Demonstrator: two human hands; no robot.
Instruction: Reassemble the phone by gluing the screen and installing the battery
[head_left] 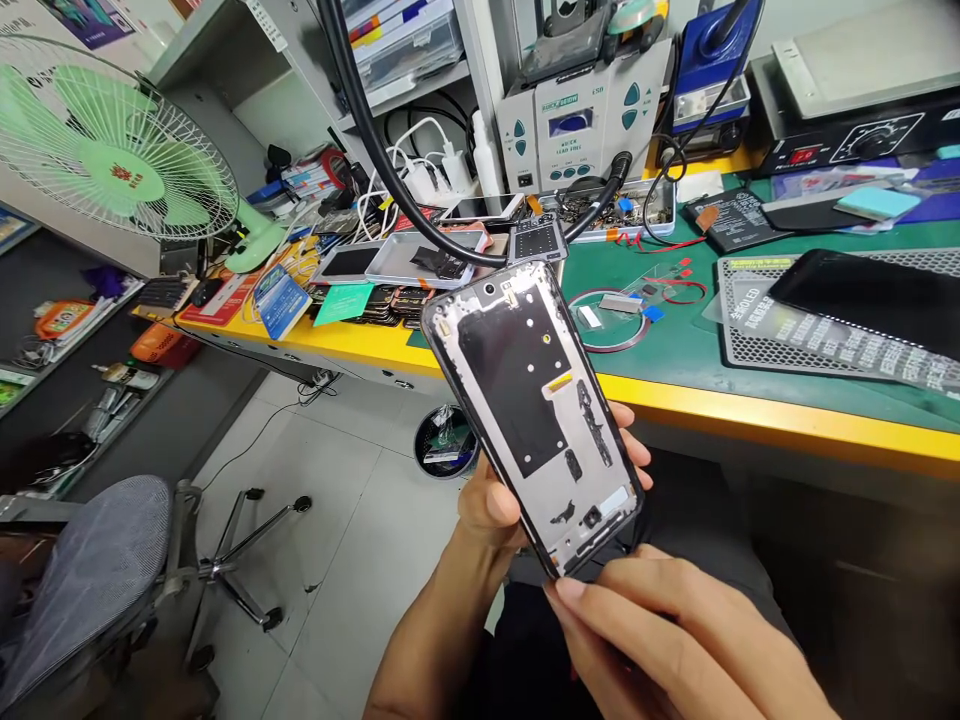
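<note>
A phone frame (517, 440) without its back cover is held tilted in front of me, its silvery inner side facing up. Black film, dark adhesive scraps and a small yellow flex cable show on it. My left hand (491, 505) is closed around the frame from below, thumb on the left edge and fingertips round the right edge. At the frame's bottom corner, my right hand (667, 620) pinches the edge with thumb and index finger. The right hand's other fingers are curled and partly hidden.
The workbench (750, 415) has a yellow front edge. On it are a hot air station (577, 130), a perforated mat (739, 330) with a black screen (877, 300), and phone parts. A green fan (120, 170), a swivel chair (112, 570) and a waste bin (442, 445) are at left.
</note>
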